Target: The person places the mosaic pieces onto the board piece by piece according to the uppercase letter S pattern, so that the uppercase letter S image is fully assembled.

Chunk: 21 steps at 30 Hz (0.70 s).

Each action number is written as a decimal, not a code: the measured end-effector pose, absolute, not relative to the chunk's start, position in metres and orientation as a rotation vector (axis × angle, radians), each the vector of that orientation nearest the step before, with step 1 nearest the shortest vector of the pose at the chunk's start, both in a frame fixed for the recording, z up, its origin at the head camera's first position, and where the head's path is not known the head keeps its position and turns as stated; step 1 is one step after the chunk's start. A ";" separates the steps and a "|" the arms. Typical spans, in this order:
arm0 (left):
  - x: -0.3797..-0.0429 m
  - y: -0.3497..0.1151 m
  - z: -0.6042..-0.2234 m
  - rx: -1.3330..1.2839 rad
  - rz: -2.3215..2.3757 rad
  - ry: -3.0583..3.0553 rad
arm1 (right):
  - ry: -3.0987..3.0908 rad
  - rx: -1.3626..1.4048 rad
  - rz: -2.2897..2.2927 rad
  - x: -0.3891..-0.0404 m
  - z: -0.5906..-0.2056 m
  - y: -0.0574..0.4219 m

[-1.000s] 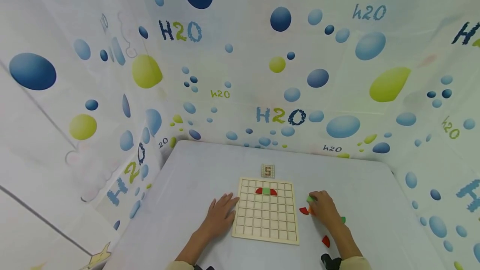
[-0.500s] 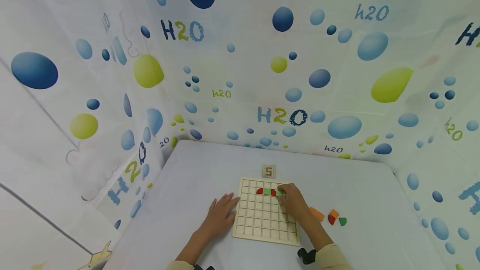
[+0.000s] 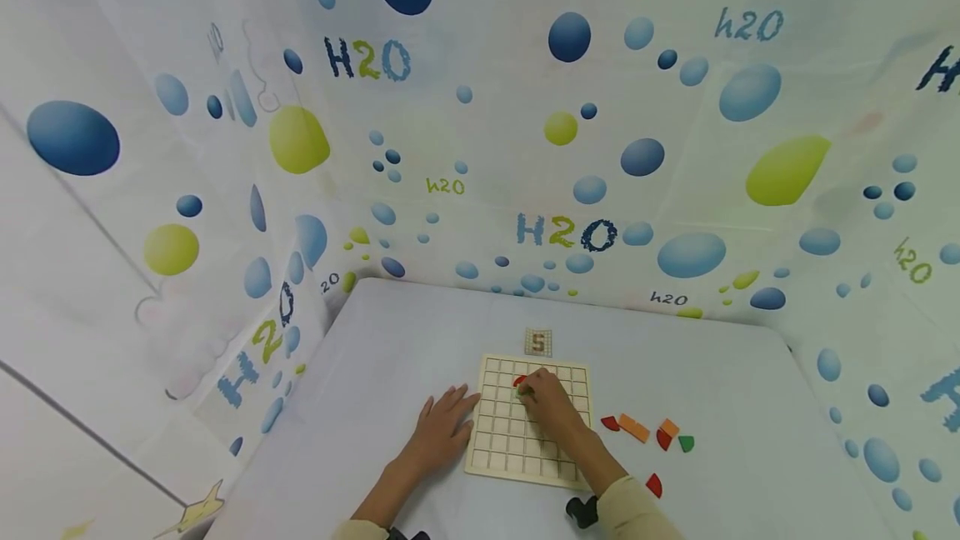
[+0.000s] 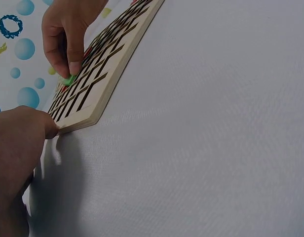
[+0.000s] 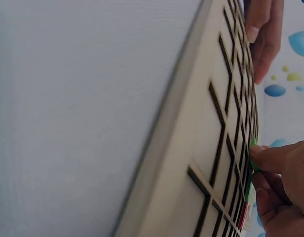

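The pale wooden grid board [image 3: 495, 458] lies on the white table. My right hand [image 3: 553, 408] is over its upper left part and pinches a small green tile [image 4: 69, 80] between thumb and fingers. In the head view this tile sits just below a red quarter-round piece [image 3: 519, 380] on the board. The hand hides the rest of that row. My left hand [image 3: 442, 433] lies flat with fingers spread, touching the board's left edge. In the right wrist view, a red piece [image 5: 242, 215] shows on the grid below the pinching fingers.
Right of the board lie loose orange tiles [image 3: 633, 428], a green quarter-round piece [image 3: 686, 443] and several red quarter-round pieces [image 3: 654, 486]. A small patterned card [image 3: 537, 342] lies beyond the board's far edge. A printed curtain [image 3: 465, 215] stands behind the table.
My right hand has carried a green tile from among the loose pieces leftward onto the board, passing the row's right end and stopping near its left end. The left hand has stayed put.
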<state>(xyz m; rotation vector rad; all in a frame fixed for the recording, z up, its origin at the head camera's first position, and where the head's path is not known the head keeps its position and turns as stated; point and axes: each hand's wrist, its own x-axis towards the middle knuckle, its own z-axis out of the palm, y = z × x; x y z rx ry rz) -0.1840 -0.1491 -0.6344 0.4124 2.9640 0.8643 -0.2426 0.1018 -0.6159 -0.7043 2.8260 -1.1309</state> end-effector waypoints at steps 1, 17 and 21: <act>-0.184 -0.149 -0.634 0.411 0.865 2.962 | 2.836 -0.716 -1.114 -0.242 -0.617 0.101; -0.183 -0.149 -0.633 0.419 0.877 2.976 | 2.945 -0.874 -1.025 -0.234 -0.615 0.097; -0.183 -0.149 -0.632 0.433 0.885 2.969 | 2.957 -0.891 -1.035 -0.235 -0.615 0.097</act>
